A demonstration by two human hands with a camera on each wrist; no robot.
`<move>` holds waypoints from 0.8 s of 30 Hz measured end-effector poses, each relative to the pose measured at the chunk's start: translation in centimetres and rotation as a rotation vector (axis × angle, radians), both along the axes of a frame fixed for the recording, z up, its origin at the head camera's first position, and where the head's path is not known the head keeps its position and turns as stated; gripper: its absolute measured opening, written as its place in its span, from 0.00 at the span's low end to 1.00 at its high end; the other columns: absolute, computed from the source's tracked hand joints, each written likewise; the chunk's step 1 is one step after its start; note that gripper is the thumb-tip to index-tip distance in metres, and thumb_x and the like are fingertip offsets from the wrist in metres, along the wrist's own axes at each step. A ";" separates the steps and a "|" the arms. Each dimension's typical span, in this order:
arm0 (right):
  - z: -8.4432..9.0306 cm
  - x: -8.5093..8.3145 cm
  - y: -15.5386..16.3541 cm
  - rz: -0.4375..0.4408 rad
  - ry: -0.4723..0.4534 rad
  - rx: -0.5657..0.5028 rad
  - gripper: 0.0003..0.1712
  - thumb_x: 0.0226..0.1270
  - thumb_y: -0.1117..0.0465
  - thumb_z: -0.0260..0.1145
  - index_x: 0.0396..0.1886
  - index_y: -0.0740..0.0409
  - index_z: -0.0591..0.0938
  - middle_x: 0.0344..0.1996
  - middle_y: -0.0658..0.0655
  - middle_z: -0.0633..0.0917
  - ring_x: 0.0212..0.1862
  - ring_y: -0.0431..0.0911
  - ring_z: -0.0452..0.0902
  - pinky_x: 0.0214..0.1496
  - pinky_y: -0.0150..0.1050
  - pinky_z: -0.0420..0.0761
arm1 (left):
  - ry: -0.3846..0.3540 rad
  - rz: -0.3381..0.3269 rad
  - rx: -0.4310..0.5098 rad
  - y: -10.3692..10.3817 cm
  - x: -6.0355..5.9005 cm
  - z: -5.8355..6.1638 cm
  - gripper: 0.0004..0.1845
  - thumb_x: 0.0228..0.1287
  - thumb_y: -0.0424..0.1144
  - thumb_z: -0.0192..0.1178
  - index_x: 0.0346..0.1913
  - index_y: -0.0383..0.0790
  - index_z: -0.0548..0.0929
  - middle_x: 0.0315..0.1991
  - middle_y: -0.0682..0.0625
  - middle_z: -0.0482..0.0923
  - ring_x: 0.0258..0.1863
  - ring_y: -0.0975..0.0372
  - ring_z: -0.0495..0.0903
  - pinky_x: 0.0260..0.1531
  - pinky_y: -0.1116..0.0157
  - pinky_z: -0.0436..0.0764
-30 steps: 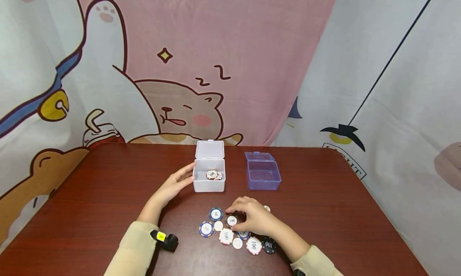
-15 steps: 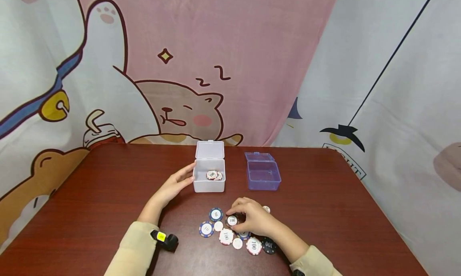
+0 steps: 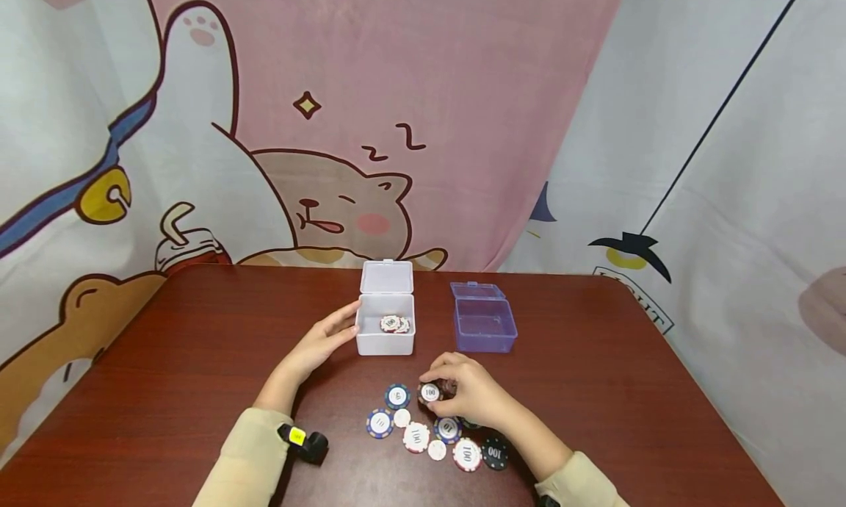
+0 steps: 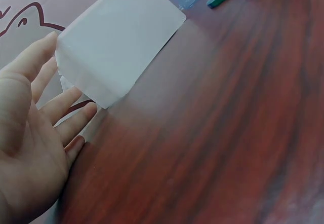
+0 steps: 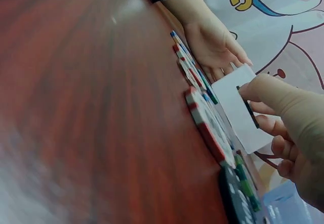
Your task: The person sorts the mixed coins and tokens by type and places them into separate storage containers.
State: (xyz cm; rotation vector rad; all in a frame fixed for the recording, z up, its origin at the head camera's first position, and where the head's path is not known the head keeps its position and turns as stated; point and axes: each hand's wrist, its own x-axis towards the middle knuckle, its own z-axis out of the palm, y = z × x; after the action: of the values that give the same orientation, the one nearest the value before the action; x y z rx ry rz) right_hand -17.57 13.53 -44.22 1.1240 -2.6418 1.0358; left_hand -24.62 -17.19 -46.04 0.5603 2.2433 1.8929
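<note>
Currently, the right hand (image 3: 468,391) pinches a dark chip (image 3: 429,393) marked 100 between thumb and fingers, the gap between them narrow. This chip is at the far edge of the loose chips, on the near side of the two boxes. The left hand (image 3: 322,342) is spread wide, its fingertips against the left wall of the white box (image 3: 385,345).

Loose chips lie close together on the table (image 3: 595,389). Two blue chips (image 3: 397,396) lie at left and a third near the right hand; two red-edged chips (image 3: 467,455), two small white chips (image 3: 437,450) and a black chip (image 3: 495,453) are grouped among or nearest the viewer. A green chip (image 3: 470,423) lies partly hidden below the right hand (only its edge shows).

A purple box (image 3: 486,342) is to the right of the white box, well apart from the left hand. Both lids are folded back. Several chips (image 3: 394,324) rest inside the white box.

Materials: the white box has smooth, milky walls with rounded corners; the purple box is see-through. The chips are flat discs with banded edges. The table is glossy, red-brown and wood-grained. Behind it hangs a printed cloth (image 3: 463,125), lightly creased.
</note>
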 end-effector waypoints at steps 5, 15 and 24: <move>0.9 -0.3 0.1 -0.029 -0.021 -0.013 0.19 0.46 0.61 0.76 0.42 0.54 0.88 0.38 0.42 0.78 0.36 0.39 0.73 0.35 0.33 0.75 | 0.002 -0.005 0.006 0.0 -0.1 -0.1 0.30 0.71 0.34 0.54 0.73 0.39 0.60 0.70 0.38 0.60 0.67 0.44 0.61 0.63 0.46 0.57; 3.0 -1.2 -0.3 -0.018 0.026 -0.052 0.20 0.46 0.64 0.77 0.43 0.56 0.87 0.38 0.46 0.79 0.38 0.41 0.73 0.34 0.32 0.75 | 0.003 -0.002 -0.002 -0.1 0.0 -0.1 0.30 0.71 0.35 0.54 0.73 0.40 0.60 0.70 0.38 0.60 0.67 0.44 0.61 0.63 0.45 0.57; 4.7 -2.3 -1.2 -0.028 0.034 -0.071 0.21 0.45 0.63 0.77 0.43 0.57 0.87 0.39 0.46 0.79 0.42 0.42 0.74 0.40 0.37 0.75 | 0.007 -0.013 0.014 -0.1 -0.1 -0.2 0.30 0.71 0.36 0.54 0.73 0.39 0.60 0.70 0.38 0.60 0.67 0.44 0.61 0.63 0.46 0.57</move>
State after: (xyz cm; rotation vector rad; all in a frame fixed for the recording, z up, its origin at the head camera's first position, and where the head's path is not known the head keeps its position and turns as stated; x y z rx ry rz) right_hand -19.84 12.34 -39.49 1.0771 -2.5658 1.0860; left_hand -24.69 -17.26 -46.26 0.5831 2.2263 1.9054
